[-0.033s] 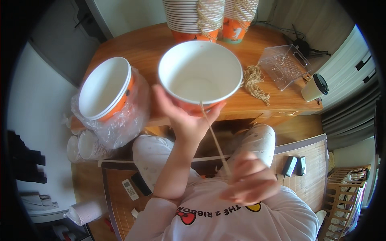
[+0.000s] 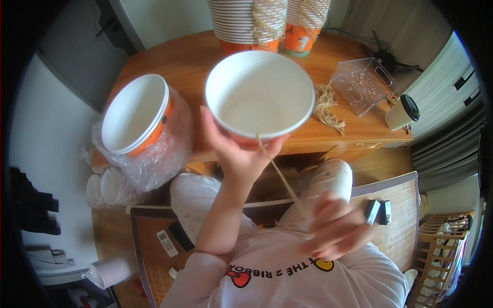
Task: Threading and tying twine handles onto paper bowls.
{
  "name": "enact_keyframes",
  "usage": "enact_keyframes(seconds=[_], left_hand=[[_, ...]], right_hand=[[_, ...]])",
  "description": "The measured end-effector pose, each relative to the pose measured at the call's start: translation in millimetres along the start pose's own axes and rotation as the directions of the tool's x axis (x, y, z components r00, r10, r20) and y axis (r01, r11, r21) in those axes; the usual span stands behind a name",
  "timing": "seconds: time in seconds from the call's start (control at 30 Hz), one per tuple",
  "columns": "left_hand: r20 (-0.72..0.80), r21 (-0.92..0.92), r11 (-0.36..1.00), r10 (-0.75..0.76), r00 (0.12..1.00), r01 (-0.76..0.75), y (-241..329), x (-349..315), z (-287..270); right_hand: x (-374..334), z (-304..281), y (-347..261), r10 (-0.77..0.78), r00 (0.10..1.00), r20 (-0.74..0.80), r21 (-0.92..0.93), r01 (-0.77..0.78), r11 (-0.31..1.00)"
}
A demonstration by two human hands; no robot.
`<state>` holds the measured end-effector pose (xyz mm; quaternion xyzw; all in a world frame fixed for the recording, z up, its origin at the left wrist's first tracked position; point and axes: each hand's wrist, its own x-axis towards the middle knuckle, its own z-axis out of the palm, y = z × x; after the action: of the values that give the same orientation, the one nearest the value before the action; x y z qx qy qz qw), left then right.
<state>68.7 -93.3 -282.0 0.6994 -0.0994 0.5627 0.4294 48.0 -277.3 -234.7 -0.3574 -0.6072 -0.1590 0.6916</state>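
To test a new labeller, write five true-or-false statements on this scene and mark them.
1. The left hand holds a round, white-lined orange paper bucket. True.
2. A thin beige string runs from the bucket toward the right hand. True.
3. The beige cup has a white lid. False: its lid is black.
4. A beige string bundle lies inside the clear plastic box. False: it lies on the brown wooden table.
5. Two stacks of white-rimmed orange paper buckets stand beyond the held bucket. True.

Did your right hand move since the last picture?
Yes: the right hand moved rightward, toward the two small dark boxes; it now partly hides the left one.
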Motion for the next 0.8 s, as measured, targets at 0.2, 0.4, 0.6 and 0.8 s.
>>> enact_keyframes(seconds=[0.2, 0.4, 0.6, 0.8], left_hand=[[0.656, -0.754, -0.212, -0.192, 0.73, 0.622, 14, 18, -43], [0.859, -0.493, -0.568, -0.197, 0.472, 0.659, 21, 14, -44], [0.786, -0.615, -0.475, -0.432, 0.442, 0.63, -20, -3, -61], [-0.182, -0.548, 0.755, -0.527, 0.83, 0.359, -18, -17, -77]], right_hand=[[17, -77, -5, 0.153, 0.909, -0.388, -0.276, -0.273, 0.922], [-13, -81, 30, 0.495, 0.852, -0.171, 0.208, -0.46, 0.863], [-13, -65, 30, 0.561, 0.783, -0.268, 0.37, -0.454, 0.81], [4, -39, 20, 0.417, 0.881, -0.224, -0.144, -0.453, 0.88]])
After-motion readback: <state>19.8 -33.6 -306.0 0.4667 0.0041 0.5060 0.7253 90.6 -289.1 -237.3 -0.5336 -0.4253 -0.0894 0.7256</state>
